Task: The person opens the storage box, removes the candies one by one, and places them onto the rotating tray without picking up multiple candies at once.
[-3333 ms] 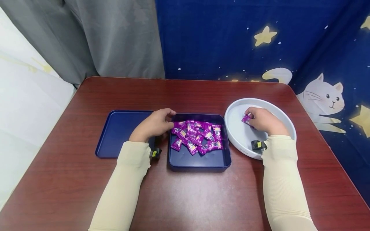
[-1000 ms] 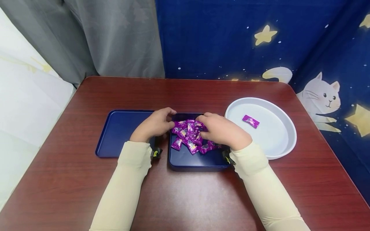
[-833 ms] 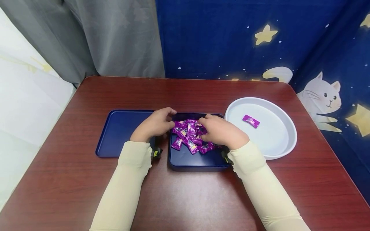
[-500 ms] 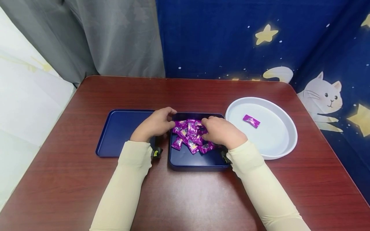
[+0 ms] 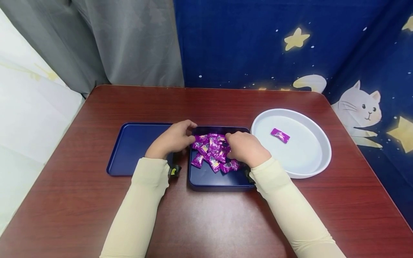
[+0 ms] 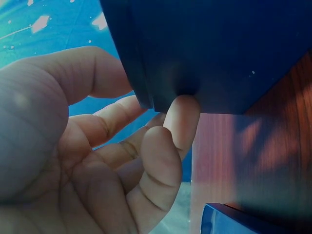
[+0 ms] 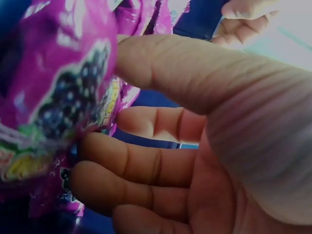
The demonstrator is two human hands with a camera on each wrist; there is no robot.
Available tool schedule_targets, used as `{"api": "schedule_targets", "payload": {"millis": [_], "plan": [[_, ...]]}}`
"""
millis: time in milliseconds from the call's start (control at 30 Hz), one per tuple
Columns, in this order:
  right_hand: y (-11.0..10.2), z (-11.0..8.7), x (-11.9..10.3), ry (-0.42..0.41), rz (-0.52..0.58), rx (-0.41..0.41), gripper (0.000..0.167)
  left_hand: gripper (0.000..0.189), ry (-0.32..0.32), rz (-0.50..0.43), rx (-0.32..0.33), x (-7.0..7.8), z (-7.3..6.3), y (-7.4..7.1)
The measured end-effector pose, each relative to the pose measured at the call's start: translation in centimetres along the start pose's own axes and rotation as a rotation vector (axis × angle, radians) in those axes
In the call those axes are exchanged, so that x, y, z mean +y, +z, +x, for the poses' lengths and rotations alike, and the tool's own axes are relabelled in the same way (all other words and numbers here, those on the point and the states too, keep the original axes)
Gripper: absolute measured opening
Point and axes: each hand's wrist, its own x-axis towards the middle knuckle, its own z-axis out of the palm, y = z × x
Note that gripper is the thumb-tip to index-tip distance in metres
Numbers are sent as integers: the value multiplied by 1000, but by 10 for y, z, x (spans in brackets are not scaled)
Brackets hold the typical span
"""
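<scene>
A dark blue box (image 5: 222,179) holds a pile of purple-wrapped candies (image 5: 213,143). At its left side my left hand (image 5: 172,139) holds the wall, with the thumb at the rim and the other fingers (image 6: 183,117) against the outside. My right hand (image 5: 246,147) reaches into the box's right half. Its thumb and index finger close around a candy (image 7: 111,100) with a dark grape print nearby, and the other fingers curl below. Part of the pile is hidden under this hand. One more candy (image 5: 280,135) lies in the round white tray (image 5: 303,168) at the right.
A flat blue lid (image 5: 138,143) lies left of the box, partly covered by my left hand and sleeve. Everything stands on a reddish-brown table (image 5: 206,222). A grey curtain (image 5: 138,43) and a blue starry cloth (image 5: 238,43) hang behind it.
My right hand left a candy in the white tray and moved left into the box. There its fingers have drawn in among the candies. The left hand stays at the box.
</scene>
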Motion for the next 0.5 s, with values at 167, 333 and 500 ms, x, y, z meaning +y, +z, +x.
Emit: {"api": "schedule_targets", "payload": {"millis": [167, 333, 500], "plan": [[1, 0, 0, 6, -4, -2, 53, 44, 4, 13, 4, 0, 1, 0], [0, -1, -1, -3, 1, -18, 54, 44, 2, 30, 9, -1, 1, 0], [-2, -1, -2, -27, 5, -4, 47, 45, 2, 31, 7, 0, 0, 0]]}}
